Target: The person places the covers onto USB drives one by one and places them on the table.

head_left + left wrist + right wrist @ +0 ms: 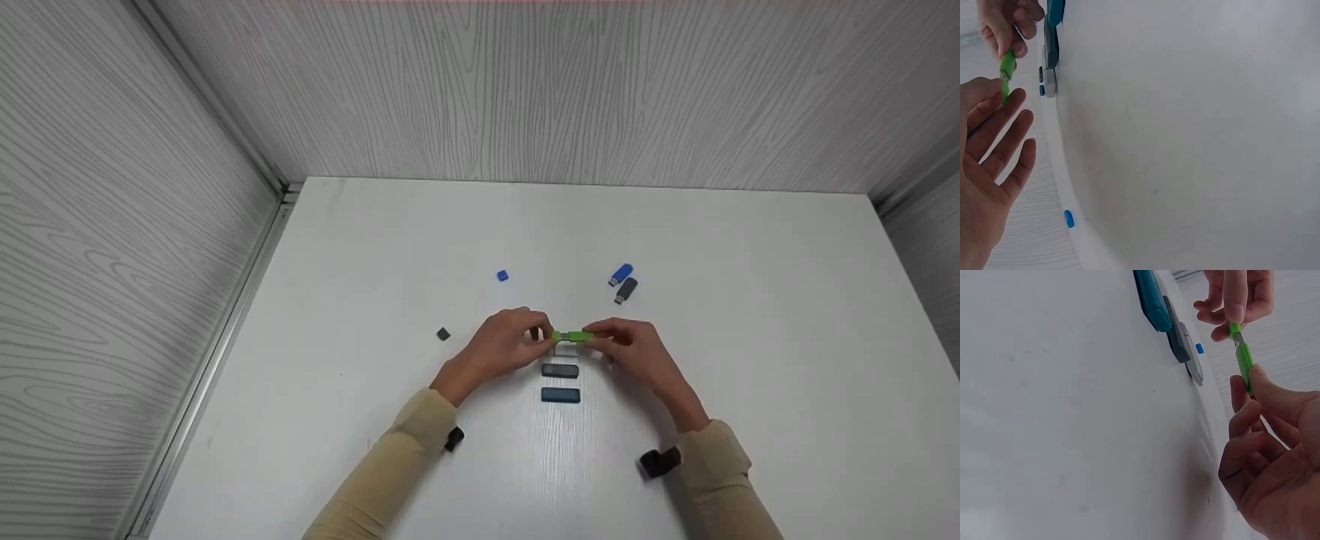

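A green USB stick is held in the air between both hands, its metal plug showing between the body and a small green cap. My left hand pinches the cap between thumb and index finger, the other fingers spread in the left wrist view. My right hand pinches the stick's body with thumb and fingertips. Whether the plug sits partly in the cap is hard to tell. Just below the hands lie a pale USB stick, a dark grey one and a teal one, in a column.
Beyond my right hand, an uncapped blue USB stick and an uncapped dark one lie side by side. A blue cap and a black cap are on the white table. Panelled walls border the back and sides.
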`<state>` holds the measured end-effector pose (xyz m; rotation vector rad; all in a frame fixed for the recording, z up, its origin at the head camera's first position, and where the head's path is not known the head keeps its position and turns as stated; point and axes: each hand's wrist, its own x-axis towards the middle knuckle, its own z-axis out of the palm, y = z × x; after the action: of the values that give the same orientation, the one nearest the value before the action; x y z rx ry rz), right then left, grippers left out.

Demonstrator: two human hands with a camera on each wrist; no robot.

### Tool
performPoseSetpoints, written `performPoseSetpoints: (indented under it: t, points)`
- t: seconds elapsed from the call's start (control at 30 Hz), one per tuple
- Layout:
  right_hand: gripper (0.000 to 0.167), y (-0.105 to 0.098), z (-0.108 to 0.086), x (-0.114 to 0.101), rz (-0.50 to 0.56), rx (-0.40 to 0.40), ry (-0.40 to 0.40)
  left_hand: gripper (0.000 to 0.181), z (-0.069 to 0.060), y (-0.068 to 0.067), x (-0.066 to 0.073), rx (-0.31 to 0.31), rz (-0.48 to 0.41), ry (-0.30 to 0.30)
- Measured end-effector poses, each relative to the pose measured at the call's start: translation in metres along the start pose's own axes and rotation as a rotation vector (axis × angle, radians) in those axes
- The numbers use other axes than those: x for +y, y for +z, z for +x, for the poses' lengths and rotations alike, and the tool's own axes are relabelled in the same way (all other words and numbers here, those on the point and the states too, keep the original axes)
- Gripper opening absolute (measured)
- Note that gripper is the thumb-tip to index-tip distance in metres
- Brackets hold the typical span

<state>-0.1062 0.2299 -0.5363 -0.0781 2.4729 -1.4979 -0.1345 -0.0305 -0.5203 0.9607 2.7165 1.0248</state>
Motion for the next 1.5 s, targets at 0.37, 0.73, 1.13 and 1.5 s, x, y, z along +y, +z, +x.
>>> performPoseSetpoints:
  t: [0.37, 0.73, 1.13, 1.5]
  points:
    - [0.032, 0.0019, -0.0047, 0.0022, 0.061, 0.010, -0.027, 0.008, -0.0033, 0.0010, -0.0016, 0.011, -0.064, 0.029]
    - [0.031, 0.0030, -0.0052, 0.0046, 0.057, 0.012, -0.012, 0.009, -0.0056, 0.0021, -0.0011, 0.011, -0.100, 0.040]
    - [0.028, 0.0049, -0.0063, 0.0062, 0.036, 0.014, -0.012, 0.010, -0.0057, 0.0048, -0.0058, -0.007, -0.116, 0.054]
    - [0.027, 0.0079, -0.0076, 0.0049, 0.051, 0.003, -0.034, 0.011, -0.0040, 0.0078, -0.0044, -0.021, -0.114, 0.073]
